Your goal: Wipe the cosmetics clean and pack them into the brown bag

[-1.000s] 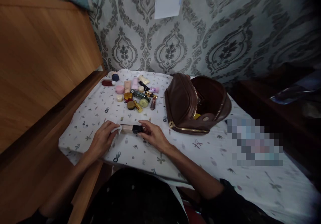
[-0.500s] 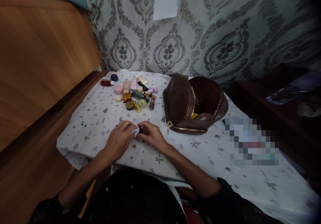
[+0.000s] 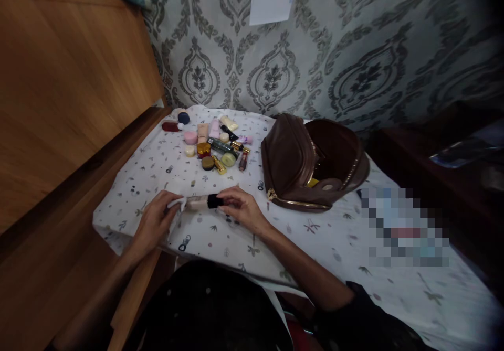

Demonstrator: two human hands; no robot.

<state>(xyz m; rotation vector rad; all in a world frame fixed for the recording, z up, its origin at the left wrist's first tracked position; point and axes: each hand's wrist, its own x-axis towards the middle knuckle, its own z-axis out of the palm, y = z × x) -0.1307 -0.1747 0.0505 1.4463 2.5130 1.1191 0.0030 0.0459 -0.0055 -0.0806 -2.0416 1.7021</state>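
A beige cosmetic bottle (image 3: 197, 202) with a black cap lies sideways between my hands, near the table's front edge. My right hand (image 3: 241, 208) is closed on its black cap end. A white wipe (image 3: 177, 206) is pinched in my left hand (image 3: 157, 215), against the bottle's left end. Beyond my hands stands a group of cosmetics: a pink jar (image 3: 190, 138), an amber jar (image 3: 203, 150), a dark green tube (image 3: 222, 147), a pale green jar (image 3: 228, 160) and several other small items.
An unzipped brown leather bag (image 3: 289, 157) stands right of the cosmetics, with something yellow inside. A pixelated item (image 3: 405, 230) lies farther right on the patterned tablecloth (image 3: 315, 256). A wooden cabinet (image 3: 79, 67) rises at the left; the patterned wall (image 3: 220, 41) closes the back.
My left hand has moved left with the wipe, and the bottle now shows between my hands. My right hand still holds the cap end. The camera view has shifted slightly.
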